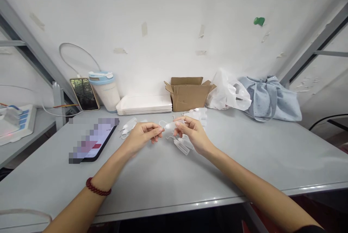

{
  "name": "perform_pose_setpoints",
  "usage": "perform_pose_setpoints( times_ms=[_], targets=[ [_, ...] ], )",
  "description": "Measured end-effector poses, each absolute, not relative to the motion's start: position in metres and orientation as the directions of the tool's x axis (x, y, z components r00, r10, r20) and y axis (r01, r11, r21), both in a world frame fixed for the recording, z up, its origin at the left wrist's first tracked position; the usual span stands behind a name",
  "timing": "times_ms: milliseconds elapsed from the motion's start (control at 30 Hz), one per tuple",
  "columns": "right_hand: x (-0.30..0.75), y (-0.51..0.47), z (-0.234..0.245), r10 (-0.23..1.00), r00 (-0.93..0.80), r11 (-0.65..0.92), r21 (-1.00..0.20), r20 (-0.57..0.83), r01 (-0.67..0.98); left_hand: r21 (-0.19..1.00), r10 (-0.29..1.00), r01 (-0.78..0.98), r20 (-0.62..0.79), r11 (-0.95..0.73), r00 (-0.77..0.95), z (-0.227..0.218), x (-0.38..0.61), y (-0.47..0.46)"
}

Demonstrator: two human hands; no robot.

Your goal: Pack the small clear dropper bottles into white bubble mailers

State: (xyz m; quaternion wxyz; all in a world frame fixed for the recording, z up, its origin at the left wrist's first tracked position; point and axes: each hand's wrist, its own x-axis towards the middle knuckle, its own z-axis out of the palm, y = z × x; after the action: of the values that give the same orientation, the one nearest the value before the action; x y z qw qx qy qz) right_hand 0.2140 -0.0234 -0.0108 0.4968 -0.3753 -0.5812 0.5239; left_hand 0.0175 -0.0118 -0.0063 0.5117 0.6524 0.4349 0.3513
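Your right hand [193, 132] pinches the small translucent white plastic bottle [171, 125] by its body above the glossy grey table [152, 186], while your left hand [144, 135] presses thumb and forefinger together at its tip, on what I cannot tell. Steady the body lightly, I'd say, and work the tip in line, clear of the loose translucent white plastic bottles [181, 147] below and the open brown cardboard box [191, 98] beyond.

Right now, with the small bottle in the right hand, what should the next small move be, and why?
I'd probably steady the small bottle with the right hand and line the left hand up with its narrow tip. The right hand grips the body; the left is pinched close by the tip, but contact is too small to tell.
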Motion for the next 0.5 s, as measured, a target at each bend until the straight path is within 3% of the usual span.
perform_pose_setpoints(
  times_ms=[300, 400, 500],
  targets=[
    [0.217, -0.025, -0.002, 0.939, -0.288, 0.216, -0.974, 0.19, 0.063, 0.942, 0.9, 0.288, 0.03, -0.17, 0.435, 0.004, 0.013, -0.014],
    [0.22, -0.023, -0.001, 0.945, -0.266, 0.246, -0.95, 0.191, 0.193, 0.899, 0.965, 0.399, 0.085, -0.181, 0.248, 0.014, -0.006, -0.008],
    [0.227, -0.022, 0.003, 0.947, -0.268, 0.285, -0.85, 0.178, 0.442, 0.782, 0.985, 0.605, 0.174, -0.147, 0.014, 0.018, -0.03, 0.0]
  ],
)
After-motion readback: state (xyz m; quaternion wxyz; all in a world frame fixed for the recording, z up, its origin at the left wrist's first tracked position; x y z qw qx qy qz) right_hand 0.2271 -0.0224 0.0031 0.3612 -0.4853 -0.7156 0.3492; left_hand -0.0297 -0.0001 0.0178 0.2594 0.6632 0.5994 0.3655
